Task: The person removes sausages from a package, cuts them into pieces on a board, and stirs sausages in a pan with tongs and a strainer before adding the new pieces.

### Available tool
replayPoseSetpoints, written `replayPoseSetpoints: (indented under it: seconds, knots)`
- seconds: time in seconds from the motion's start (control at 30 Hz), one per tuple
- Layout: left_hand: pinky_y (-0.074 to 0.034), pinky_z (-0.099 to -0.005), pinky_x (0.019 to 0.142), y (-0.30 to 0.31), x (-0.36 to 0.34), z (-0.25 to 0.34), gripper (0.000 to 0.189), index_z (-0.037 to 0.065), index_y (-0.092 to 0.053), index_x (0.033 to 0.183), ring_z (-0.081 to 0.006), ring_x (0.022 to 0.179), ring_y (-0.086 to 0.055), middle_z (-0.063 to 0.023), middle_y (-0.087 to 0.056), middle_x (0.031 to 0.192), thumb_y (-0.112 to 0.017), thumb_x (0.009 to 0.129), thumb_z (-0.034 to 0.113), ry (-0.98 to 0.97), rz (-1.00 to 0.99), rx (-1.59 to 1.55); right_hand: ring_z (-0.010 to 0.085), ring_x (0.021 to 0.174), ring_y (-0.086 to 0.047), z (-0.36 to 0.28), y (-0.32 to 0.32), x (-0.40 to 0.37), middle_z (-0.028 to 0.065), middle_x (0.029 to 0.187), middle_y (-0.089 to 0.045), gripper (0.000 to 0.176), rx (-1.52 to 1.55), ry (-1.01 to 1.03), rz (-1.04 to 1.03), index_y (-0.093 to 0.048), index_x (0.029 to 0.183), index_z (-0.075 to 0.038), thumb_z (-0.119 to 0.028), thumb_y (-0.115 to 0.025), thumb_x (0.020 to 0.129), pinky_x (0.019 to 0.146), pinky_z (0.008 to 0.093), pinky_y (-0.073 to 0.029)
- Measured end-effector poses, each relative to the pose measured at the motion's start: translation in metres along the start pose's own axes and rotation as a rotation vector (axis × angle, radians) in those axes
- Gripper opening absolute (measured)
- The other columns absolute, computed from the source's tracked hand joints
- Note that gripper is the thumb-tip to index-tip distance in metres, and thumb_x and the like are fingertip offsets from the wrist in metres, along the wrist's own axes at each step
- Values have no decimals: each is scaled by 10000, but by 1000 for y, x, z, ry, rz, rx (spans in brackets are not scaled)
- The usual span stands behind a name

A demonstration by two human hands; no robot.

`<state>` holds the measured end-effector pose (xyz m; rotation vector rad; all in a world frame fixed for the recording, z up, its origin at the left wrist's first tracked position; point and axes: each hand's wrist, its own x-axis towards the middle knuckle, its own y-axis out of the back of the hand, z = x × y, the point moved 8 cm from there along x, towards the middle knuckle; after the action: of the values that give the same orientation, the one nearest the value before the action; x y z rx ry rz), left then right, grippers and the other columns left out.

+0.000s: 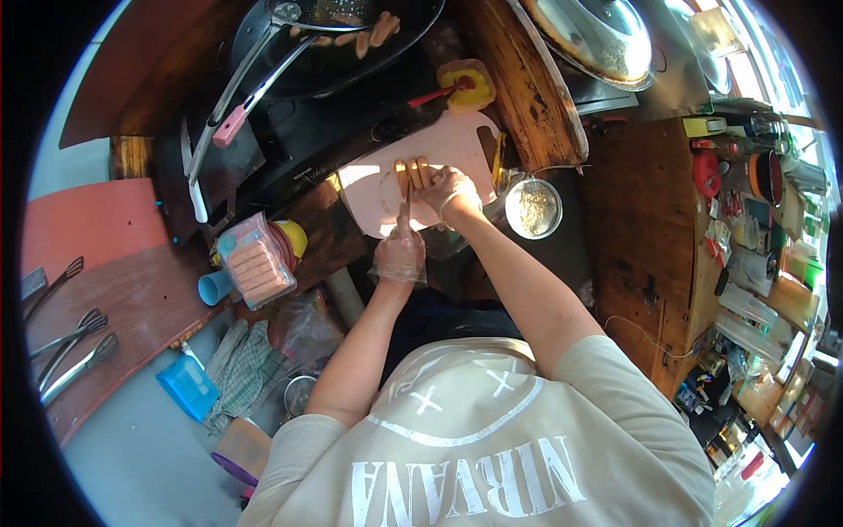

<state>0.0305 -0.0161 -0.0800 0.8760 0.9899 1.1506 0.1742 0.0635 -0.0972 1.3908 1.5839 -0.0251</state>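
My left hand (pixel 399 256), in a clear plastic glove, is closed around a knife (pixel 405 206). Its blade points away from me and lies against several sausages (pixel 413 173) on a pale pink cutting board (pixel 364 195). On the right side of these sausages, my right hand (pixel 450 193), also gloved, presses down with its fingers curled over them. The fingertips are partly hidden, as is most of the knife's handle.
Beyond the board, a dark pan (pixel 338 75) holds sausage pieces and a strainer. A yellow tub (pixel 479 83) with a red utensil stands behind the board. A metal bowl (pixel 558 211) of pale crumbly food sits right, a sausage pack (pixel 261 268) left.
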Motion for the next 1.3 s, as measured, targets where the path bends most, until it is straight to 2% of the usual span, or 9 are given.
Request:
replayPoseSetpoints:
  seconds: [0.43,0.5,0.57,0.63,0.7,0.77,0.83,1.03,1.3]
  knots:
    - [-576,-467,583,-5,-18,-5,579,27,-414,1409,-364,653,-691,-198,-684,780,-584,871,158,70,-174,16,259,960,-698,-2,-6,6,137,1023,-722,592,-75,47,-30,-649,1142,-40,-392,-834,703,851,351,-546]
    - [-577,-465,579,8,-36,-10,567,19,-402,1403,-367,649,-688,-206,-682,785,-574,877,146,1,87,-160,258,937,-700,-3,0,2,145,982,-723,601,-71,73,23,-644,1122,-22,-407,-832,701,838,351,-545]
    - [-578,-459,579,0,-44,-12,569,21,-385,1406,-369,661,-689,-204,-685,795,-570,880,134,-39,79,-194,258,921,-697,7,-6,6,148,956,-721,613,8,83,31,-639,1088,2,-431,-830,698,830,349,-541]
    - [-576,-483,602,-14,-41,-10,561,32,-379,1408,-387,678,-685,-215,-686,818,-556,889,149,-60,-54,-138,259,904,-697,19,-17,16,149,943,-719,583,0,123,60,-631,1063,20,-424,-812,732,819,349,-541]
    - [-566,-517,629,-13,-23,-11,549,48,-385,1408,-414,694,-678,-233,-687,849,-541,895,165,-1,-109,-159,265,893,-699,15,-22,24,148,950,-716,524,-35,271,87,-631,1068,22,-388,-787,780,808,354,-543]
    - [-556,-540,657,-13,-3,-19,546,63,-384,1415,-440,701,-669,-250,-686,858,-526,900,179,88,-92,-127,269,887,-698,8,-6,4,151,951,-713,501,100,167,38,-630,1066,24,-373,-777,797,804,357,-542]
    - [-556,-530,654,-15,13,-21,569,61,-372,1430,-432,692,-673,-241,-691,833,-533,899,185,63,-39,-117,273,881,-698,11,-2,-3,153,953,-710,478,233,65,-11,-630,1065,25,-358,-767,814,800,359,-542]
    - [-563,-496,625,3,46,-1,671,87,-301,1504,-377,686,-695,-216,-705,862,-558,893,186,48,-77,-15,254,927,-697,10,-8,8,179,999,-699,400,45,232,79,-621,1053,34,-288,-730,843,801,353,-547]
    - [-573,-470,631,-14,56,-2,755,98,-227,1549,-345,703,-708,-227,-701,960,-584,888,172,29,-103,-5,285,981,-685,24,-15,17,167,1052,-700,511,107,158,24,-630,1081,19,-364,-768,773,881,356,-530]
